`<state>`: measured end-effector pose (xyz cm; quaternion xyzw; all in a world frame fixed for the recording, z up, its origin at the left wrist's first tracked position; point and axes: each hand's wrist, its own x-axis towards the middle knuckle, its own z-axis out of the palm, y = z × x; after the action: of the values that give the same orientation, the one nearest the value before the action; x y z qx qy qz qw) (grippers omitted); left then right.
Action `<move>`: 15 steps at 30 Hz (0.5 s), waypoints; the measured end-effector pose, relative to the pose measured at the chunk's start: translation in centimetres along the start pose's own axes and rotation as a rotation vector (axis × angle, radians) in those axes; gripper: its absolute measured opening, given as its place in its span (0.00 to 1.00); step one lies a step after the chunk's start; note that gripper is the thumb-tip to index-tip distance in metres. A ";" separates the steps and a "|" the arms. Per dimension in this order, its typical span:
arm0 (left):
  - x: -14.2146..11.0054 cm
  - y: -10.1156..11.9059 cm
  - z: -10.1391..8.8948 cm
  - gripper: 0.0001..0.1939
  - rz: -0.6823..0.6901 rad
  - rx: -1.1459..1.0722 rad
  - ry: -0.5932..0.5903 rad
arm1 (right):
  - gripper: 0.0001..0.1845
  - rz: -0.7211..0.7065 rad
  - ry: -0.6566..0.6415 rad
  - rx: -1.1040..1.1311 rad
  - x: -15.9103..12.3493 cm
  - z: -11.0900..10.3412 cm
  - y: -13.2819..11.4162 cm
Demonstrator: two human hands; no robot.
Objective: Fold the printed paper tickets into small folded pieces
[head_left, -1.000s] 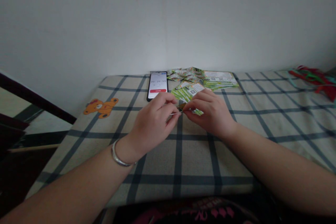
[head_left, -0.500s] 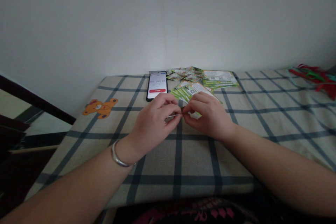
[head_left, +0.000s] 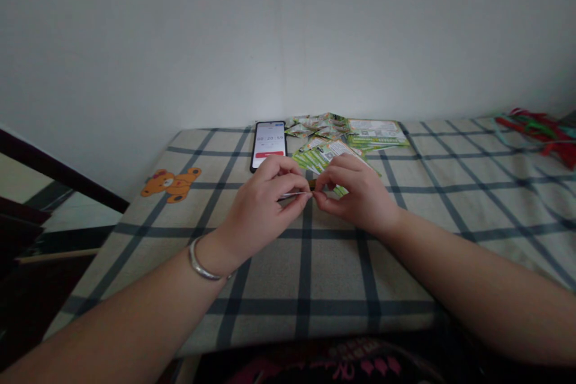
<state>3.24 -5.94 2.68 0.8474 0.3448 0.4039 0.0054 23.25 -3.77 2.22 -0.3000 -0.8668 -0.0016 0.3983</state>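
My left hand (head_left: 272,195) is closed in a pinch on a thin paper card (head_left: 294,194), whose pale edge shows between thumb and fingers. Its fingertips nearly meet those of my right hand (head_left: 355,192), also pinched, at the card's other end. Most of the card is hidden by my fingers; a small olive-brown part shows between the two hands. Just beyond my hands lie several fanned green-and-white printed cards (head_left: 315,158). A silver bangle (head_left: 198,261) circles my left wrist.
Behind lie several folded green card pieces (head_left: 321,125) and a stack of flat cards (head_left: 380,134). A phone (head_left: 269,143) showing a timer lies left of them. An orange bear cutout (head_left: 171,185) is near the checked tablecloth's (head_left: 270,288) left edge. Red and green strands (head_left: 540,132) lie far right.
Both hands have shifted very slightly away from me, still pinching the card. A little more of its olive-brown part shows between the fingertips.
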 end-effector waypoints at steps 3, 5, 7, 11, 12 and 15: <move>0.0 0.0 -0.1 0.04 -0.003 0.011 0.006 | 0.07 -0.025 0.023 -0.044 0.0 -0.2 -0.1; 0.0 0.0 -0.1 0.04 0.006 0.017 0.006 | 0.07 -0.036 0.020 -0.067 0.1 -0.3 0.0; 0.0 -0.1 -0.1 0.04 0.015 0.025 0.008 | 0.07 -0.046 0.002 -0.094 0.1 -0.4 0.1; -0.1 -0.3 0.0 0.03 0.016 0.041 0.000 | 0.08 -0.059 -0.043 -0.156 0.1 -0.5 0.3; -0.1 -0.4 0.0 0.03 0.013 0.041 -0.002 | 0.08 -0.048 -0.048 -0.161 0.0 -0.5 0.4; -0.2 -0.6 0.1 0.03 0.008 0.032 0.005 | 0.09 0.019 -0.038 -0.127 -0.2 -0.3 0.6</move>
<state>2.88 -5.58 2.36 0.8476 0.3480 0.4004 -0.0107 23.88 -3.43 2.14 -0.3331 -0.8693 -0.0472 0.3620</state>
